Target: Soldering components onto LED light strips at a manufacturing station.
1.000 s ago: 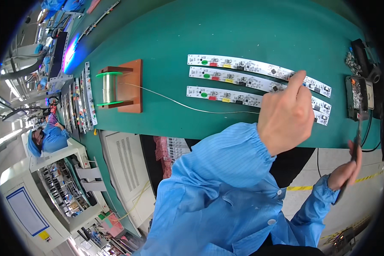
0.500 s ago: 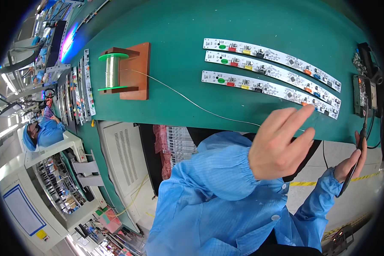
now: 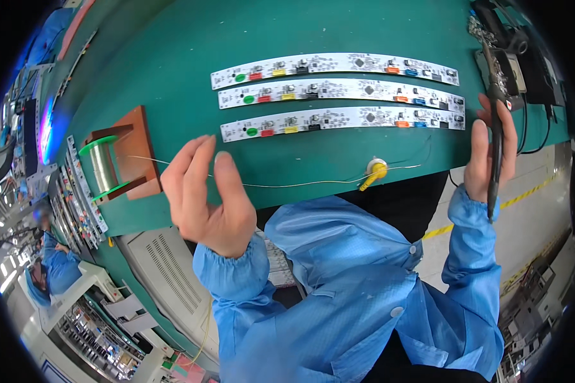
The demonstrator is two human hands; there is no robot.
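Observation:
My left hand (image 3: 212, 203) is raised over the table's near edge with its fingers and thumb apart, holding nothing. Behind its fingers runs a thin solder wire (image 3: 300, 186), coming off a solder spool (image 3: 102, 167) on a brown wooden stand (image 3: 145, 153). The loose end of the wire lies to the right. My right hand (image 3: 506, 143) grips a black soldering iron (image 3: 496, 137), its tip end pointing away toward the far right. Three long white circuit boards (image 3: 338, 64) with coloured connectors lie side by side, the nearest (image 3: 345, 121) just beyond the wire.
A yellow plug-like piece (image 3: 375, 171) sits at the table's near edge. At the far right stands a dark soldering iron holder (image 3: 514, 67) with cables. More boards (image 3: 76, 198) are lined up on the left, past the spool. Another person in blue (image 3: 61, 265) is at far left.
My left hand has moved from the boards' right end to the left, leaving the wire's end, and its fingers have spread. My view has shifted right. The right hand keeps the soldering iron.

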